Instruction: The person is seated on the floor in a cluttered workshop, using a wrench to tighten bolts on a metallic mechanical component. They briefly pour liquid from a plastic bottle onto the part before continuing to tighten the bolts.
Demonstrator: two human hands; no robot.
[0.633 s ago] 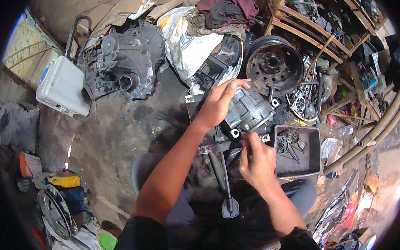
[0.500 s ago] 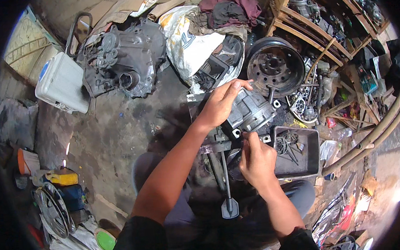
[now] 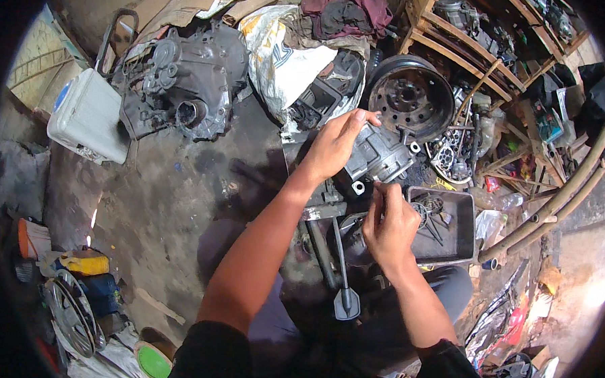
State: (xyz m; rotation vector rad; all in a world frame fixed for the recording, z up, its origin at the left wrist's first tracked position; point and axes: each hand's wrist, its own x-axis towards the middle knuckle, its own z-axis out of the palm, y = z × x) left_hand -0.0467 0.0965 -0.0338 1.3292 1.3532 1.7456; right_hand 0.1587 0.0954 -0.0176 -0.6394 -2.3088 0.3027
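View shifted; casing (image 3: 380, 156) under left fingers (image 3: 353, 122), gripped; right fingers (image 3: 391, 209) at edge, hold unclear.

The left forearm (image 3: 258, 252) is slanting forward and rightward, and the left hand (image 3: 338, 147) is reaching out at its end, fingers pointing right. The right forearm (image 3: 426, 312) is leaning inward; the right hand (image 3: 393, 227) is curling, thumb beside forefinger.

Metal housing (image 3: 380, 153): grey, ribbed, rounded
Lugs (image 3: 354, 185): pale, holed, at its edge
Pose: aslant
Place: between left hand (image 3: 338, 145) and right hand (image 3: 393, 227)
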